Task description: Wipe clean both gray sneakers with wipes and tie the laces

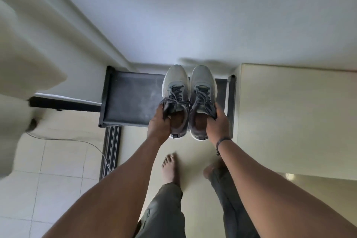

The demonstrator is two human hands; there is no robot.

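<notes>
A: Two gray sneakers are being held side by side, toes pointed away from the camera. The left sneaker [175, 91] is gripped at its collar by the left hand [158, 124], with the fingers tucked inside the opening and the thumb along the outer edge.

B: And the right sneaker [202, 92] is gripped the same way by the right hand [218, 123], fingers curled over the collar's outer side. Both hands are closed on their shoes.

A: Dark laces [178, 96] are seen threaded up each tongue, and their ends hang loose; no bow can be made out on either shoe. White soles are visible around the toes.

B: The pair is held above the right end of a dark rack [131, 98], whose top shelf looks dusty. Whether the soles touch the shelf cannot be told.

A: A dark band [222, 141] is worn on the right wrist. Bare feet [171, 168] and dark trousers [164, 212] are seen below, on a pale tiled floor [63, 160].

B: A thin cable [92, 145] is trailed across the tiles at left, near a dark striped strip [112, 152] under the rack. A pale cabinet [289, 118] stands at right, just beside the rack, and a blurred white shape fills the left edge.
</notes>
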